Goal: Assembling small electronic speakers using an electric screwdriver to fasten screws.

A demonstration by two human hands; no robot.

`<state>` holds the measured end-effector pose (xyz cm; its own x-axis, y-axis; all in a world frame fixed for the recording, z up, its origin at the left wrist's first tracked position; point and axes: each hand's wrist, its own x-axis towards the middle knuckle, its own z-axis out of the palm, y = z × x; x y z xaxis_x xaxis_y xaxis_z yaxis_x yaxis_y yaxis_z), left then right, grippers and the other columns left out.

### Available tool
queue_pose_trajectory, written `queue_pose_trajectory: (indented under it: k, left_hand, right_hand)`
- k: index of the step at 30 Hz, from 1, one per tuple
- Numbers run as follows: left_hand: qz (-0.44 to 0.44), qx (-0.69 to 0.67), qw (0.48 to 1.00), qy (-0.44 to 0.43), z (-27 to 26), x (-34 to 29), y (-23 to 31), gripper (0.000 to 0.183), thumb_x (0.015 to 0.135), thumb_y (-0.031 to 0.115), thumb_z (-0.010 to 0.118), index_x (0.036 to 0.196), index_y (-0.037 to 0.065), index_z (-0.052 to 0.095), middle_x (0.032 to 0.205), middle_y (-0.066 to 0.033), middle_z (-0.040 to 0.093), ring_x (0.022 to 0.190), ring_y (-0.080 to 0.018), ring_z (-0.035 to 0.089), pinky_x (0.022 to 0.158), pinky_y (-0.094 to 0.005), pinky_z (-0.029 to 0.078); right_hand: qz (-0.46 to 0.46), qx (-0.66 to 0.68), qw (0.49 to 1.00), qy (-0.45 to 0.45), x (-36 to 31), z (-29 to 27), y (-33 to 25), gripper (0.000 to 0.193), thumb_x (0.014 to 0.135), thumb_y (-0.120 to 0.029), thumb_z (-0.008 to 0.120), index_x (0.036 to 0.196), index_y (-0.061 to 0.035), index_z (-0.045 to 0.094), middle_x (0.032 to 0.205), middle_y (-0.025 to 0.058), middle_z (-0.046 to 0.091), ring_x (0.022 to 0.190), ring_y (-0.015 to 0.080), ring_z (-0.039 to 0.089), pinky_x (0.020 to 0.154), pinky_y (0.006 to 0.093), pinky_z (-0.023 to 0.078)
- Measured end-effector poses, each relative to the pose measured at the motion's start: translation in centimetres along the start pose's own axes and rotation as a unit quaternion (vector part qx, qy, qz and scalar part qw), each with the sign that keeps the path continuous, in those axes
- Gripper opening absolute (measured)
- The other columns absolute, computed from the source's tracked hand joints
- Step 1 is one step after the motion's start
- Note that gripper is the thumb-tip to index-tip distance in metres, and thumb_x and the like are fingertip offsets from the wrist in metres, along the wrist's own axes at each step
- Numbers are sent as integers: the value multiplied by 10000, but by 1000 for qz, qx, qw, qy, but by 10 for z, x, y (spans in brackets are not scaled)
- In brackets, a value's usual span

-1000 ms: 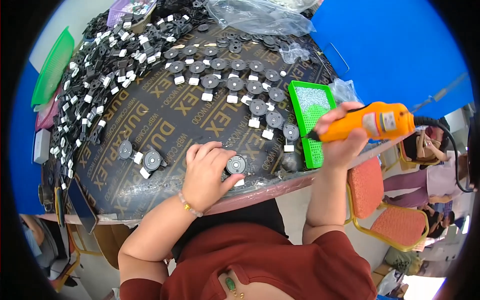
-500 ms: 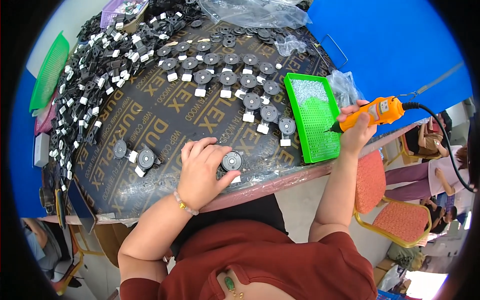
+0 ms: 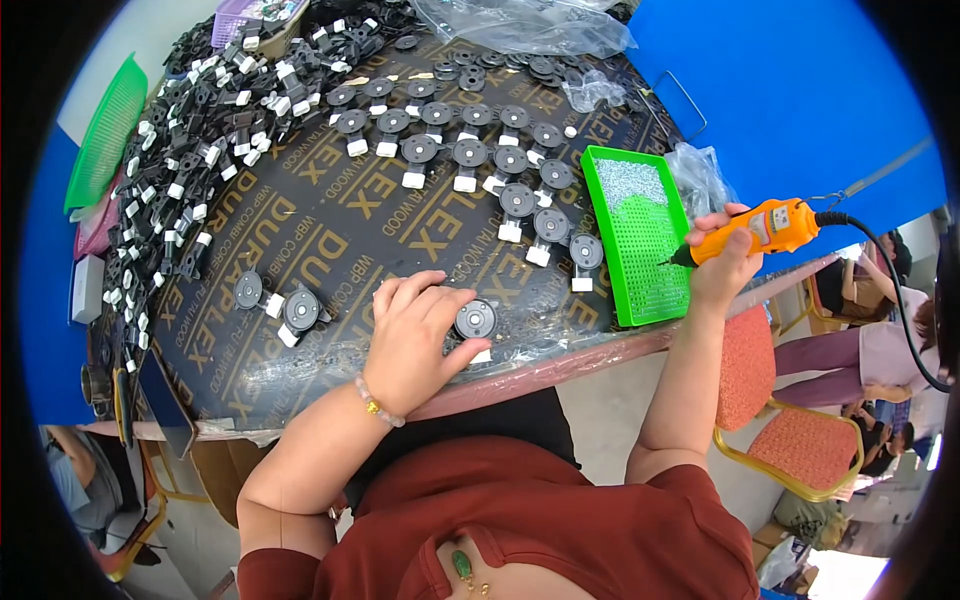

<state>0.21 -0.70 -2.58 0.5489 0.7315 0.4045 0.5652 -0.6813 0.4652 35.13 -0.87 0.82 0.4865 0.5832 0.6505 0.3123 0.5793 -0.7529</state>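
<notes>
My left hand (image 3: 415,335) rests on the dark plywood table (image 3: 330,250), fingers on a round black part (image 3: 476,320) with a white block near the front edge. My right hand (image 3: 725,262) grips an orange electric screwdriver (image 3: 765,228) with a black cord. Its tip touches the green screw tray (image 3: 640,235), which holds small silvery screws at its far end.
Rows of the same black round parts with white blocks (image 3: 470,165) lie across the table's middle, a big heap (image 3: 200,130) at the left. Two more parts (image 3: 285,305) lie left of my hand. Clear plastic bags (image 3: 530,25) sit at the back; a green basket (image 3: 100,135) far left; chairs (image 3: 790,440) on the right.
My right hand has lowered the screwdriver from above the table edge down to the green tray, tip now on it. My left hand has stayed on the black part.
</notes>
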Motion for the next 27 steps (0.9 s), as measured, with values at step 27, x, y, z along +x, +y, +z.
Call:
queue_pose_trajectory:
  k: [27]
  left_hand:
    - [7,-23,1000,19,0,-1,-4,470,634,260,778,1042,81,628,981,-55,613,1079,-255,513,928,-417,328]
  right_hand:
    - [144,249,914,-286,-90,145,-80,685,741,-654,616,974,-34,439,721,129,603,518,165,561,514,279,505]
